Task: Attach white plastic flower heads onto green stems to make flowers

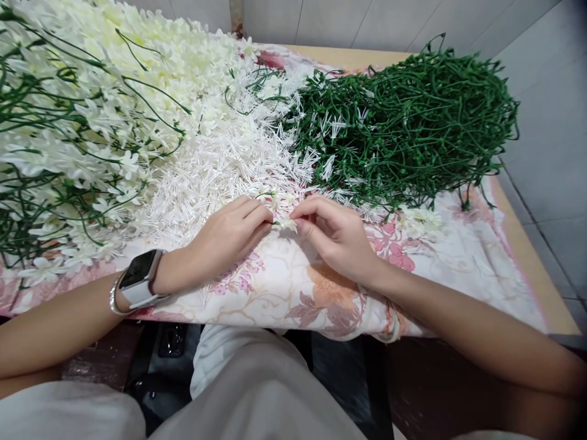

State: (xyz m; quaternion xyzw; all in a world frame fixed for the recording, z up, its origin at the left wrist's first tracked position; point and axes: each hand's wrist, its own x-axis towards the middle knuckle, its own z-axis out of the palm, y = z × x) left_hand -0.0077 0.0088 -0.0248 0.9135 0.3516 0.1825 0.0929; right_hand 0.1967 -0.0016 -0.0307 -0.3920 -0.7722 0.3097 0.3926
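Observation:
My left hand (232, 235) and my right hand (337, 235) meet at the near edge of a floral cloth (284, 287). Between their fingertips they pinch a small white artificial flower (288, 223) with a short green stem end. The left wrist wears a smartwatch (140, 278) and a bracelet. Just beyond the fingers lies a heap of white plastic stamen pieces (229, 165). A tangled pile of green plastic stems (408, 128) lies behind the right hand.
A big mound of finished cream-white flowers on green stems (92, 104) fills the left side. A few loose white flowers (419, 220) lie right of my right hand. The wooden table edge (527, 256) runs along the right, with tiled wall behind.

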